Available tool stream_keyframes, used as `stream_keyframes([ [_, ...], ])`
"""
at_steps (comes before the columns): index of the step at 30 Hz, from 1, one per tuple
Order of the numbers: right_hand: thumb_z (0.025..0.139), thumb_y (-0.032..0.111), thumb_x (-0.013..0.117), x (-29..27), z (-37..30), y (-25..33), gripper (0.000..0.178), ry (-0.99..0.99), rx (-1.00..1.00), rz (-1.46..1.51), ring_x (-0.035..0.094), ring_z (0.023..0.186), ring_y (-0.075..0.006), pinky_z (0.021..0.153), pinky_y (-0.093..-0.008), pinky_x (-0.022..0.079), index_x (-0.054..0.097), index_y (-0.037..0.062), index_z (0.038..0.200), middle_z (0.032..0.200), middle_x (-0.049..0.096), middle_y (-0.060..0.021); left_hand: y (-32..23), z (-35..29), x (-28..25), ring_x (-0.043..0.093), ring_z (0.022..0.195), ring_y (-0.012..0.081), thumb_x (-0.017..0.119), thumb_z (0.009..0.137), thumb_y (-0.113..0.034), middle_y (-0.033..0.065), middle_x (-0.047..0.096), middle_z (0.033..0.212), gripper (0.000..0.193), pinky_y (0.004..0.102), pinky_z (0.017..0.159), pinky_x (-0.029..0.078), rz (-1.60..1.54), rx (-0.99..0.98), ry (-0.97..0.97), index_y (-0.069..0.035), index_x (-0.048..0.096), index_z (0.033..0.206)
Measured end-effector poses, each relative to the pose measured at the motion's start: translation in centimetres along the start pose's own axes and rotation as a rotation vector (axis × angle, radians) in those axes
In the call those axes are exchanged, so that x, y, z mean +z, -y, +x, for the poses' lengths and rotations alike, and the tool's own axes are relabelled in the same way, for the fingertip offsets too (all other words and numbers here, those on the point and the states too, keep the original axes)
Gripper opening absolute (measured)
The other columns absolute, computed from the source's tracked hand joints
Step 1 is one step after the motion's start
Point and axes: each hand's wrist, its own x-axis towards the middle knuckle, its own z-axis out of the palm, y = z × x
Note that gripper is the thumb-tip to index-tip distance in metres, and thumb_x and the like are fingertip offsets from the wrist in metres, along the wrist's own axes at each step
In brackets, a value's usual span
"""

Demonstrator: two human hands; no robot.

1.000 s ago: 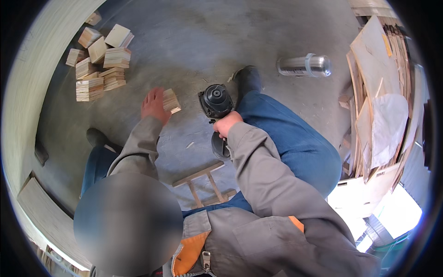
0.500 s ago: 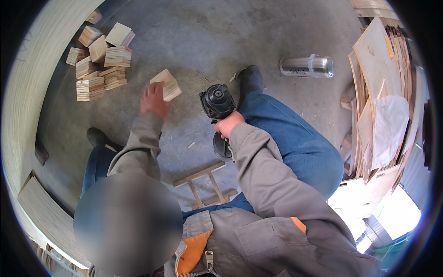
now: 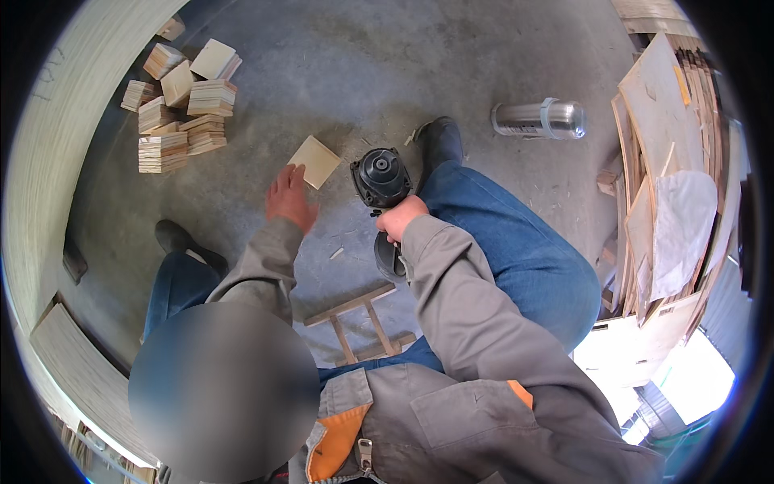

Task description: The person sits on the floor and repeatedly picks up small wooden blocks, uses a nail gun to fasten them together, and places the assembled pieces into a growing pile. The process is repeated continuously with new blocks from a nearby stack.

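Observation:
A square piece of plywood (image 3: 319, 164) lies on the floor ahead of me, its pale top face up. At its near left corner is my left hand (image 3: 292, 199), open, with fingers stretched toward the wood; whether the fingertips touch it I cannot tell. My right hand (image 3: 401, 218) is closed round the handle of a black nail gun (image 3: 380, 177), held between my legs with its round cap toward me. A round dark part of the tool (image 3: 388, 254) shows below the hand. The tool's nose is hidden.
Small plywood stacks (image 3: 187, 101) are heaped at the far left. A steel flask (image 3: 538, 118) lies on its side at the far right. Sheets of plywood (image 3: 665, 121) lean along the right side. A wooden frame (image 3: 363, 323) sits close below me, and wood chips dot the concrete floor.
My left hand has moved right and slightly nearer to me. The plywood piece has shifted right and turned, its layered side no longer showing. My right hand and the nail gun have hardly moved.

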Motion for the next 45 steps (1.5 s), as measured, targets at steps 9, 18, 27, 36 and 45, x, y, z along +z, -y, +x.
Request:
stream_keyframes([
  [9,0.07,0.009,0.073,0.4,-0.1,-0.2,0.016,-0.028,-0.039,-0.068,0.062,0.049,-0.0215,0.049,-0.0361,0.049,0.066,-0.0059,0.071,0.061,0.065,-0.0145,-1.3,3.5,0.0,0.037,0.14,0.0365,0.084,0.07,-0.031,0.0158,0.038,0.151,0.102,0.0476,0.113,0.035,-0.004,-0.141,-0.013,-0.007,0.028,0.152],
  [18,0.071,0.008,0.074,0.2,0.7,-0.6,0.016,0.006,-0.029,-0.035,0.063,0.05,-0.0211,0.047,-0.0365,0.048,0.067,-0.0072,0.073,0.062,0.066,-0.0152,-0.3,0.2,2.8,0.052,0.125,0.0387,0.083,0.062,-0.023,0.0209,0.054,0.132,0.089,0.0466,0.104,0.044,0.136,0.119,0.155,-0.003,0.042,0.139],
  [27,0.071,0.012,0.076,-1.5,-0.8,0.9,0.02,0.025,0.065,0.116,0.066,0.054,-0.0229,0.053,-0.0362,0.053,0.068,-0.007,0.071,0.065,0.069,-0.016,1.6,-10.8,6.2,0.063,0.107,0.0377,0.087,0.043,-0.022,0.0214,0.065,0.113,0.079,0.0441,0.09,0.054,-0.05,0.216,1.026,-0.004,0.061,0.116],
  [36,0.071,0.012,0.076,-0.9,-0.3,1.5,0.02,0.048,0.047,0.069,0.067,0.055,-0.0228,0.054,-0.0359,0.054,0.068,-0.0065,0.072,0.066,0.069,-0.0151,6.4,1.0,3.5,0.052,0.125,0.0382,0.091,0.054,-0.032,0.0227,0.05,0.136,0.108,0.0422,0.107,0.045,-0.072,0.199,0.11,-0.005,0.041,0.145],
  [45,0.071,0.014,0.076,-1.8,-0.3,1.5,0.021,0.077,0.077,0.065,0.067,0.055,-0.0224,0.054,-0.0364,0.053,0.07,-0.0058,0.075,0.068,0.07,-0.0159,9.7,5.8,-0.1,0.043,0.132,0.0364,0.085,0.057,-0.031,0.02,0.049,0.138,0.102,0.0413,0.112,0.038,-0.158,-0.16,0.038,-0.004,0.04,0.144],
])
